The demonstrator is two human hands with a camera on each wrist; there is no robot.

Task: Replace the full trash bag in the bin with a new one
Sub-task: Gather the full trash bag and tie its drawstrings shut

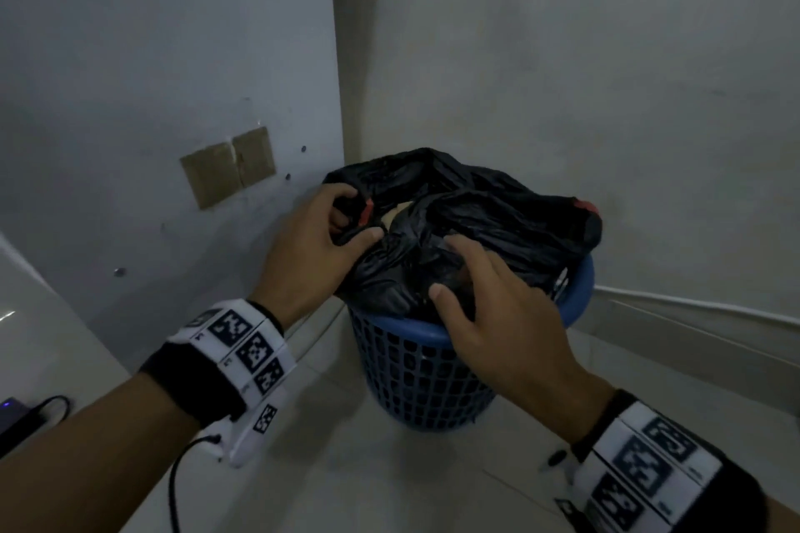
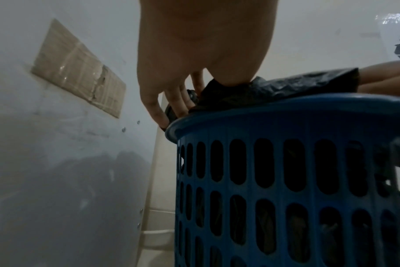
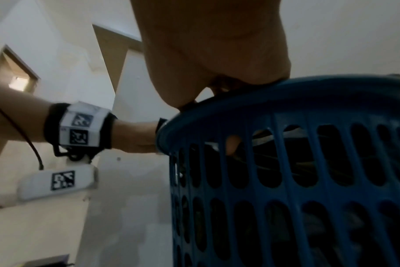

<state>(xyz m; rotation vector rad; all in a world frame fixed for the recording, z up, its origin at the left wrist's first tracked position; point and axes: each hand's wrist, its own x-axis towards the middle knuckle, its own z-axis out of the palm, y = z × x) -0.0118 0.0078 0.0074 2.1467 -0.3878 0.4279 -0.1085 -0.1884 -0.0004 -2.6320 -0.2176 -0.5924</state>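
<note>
A blue slotted bin [image 1: 415,376] stands on the floor in a wall corner. A full black trash bag [image 1: 498,221] bulges above its rim, with red tie bits at its left and right edges. My left hand [image 1: 329,229] grips the bag's left edge, fingers curled round it beside the red tie. My right hand [image 1: 476,294] grips the bag's near side at the rim, fingers dug into the plastic. In the left wrist view the left hand [image 2: 183,81] pinches the bag [image 2: 286,86] above the bin [image 2: 286,115]. In the right wrist view the right hand [image 3: 217,63] curls inside the bin [image 3: 286,101].
Walls close in behind and to the left of the bin. A brown taped patch [image 1: 229,169] is on the left wall. A white surface at the lower left carries a dark device with a cable [image 1: 21,420]. Pale floor tiles [image 1: 389,480] lie in front.
</note>
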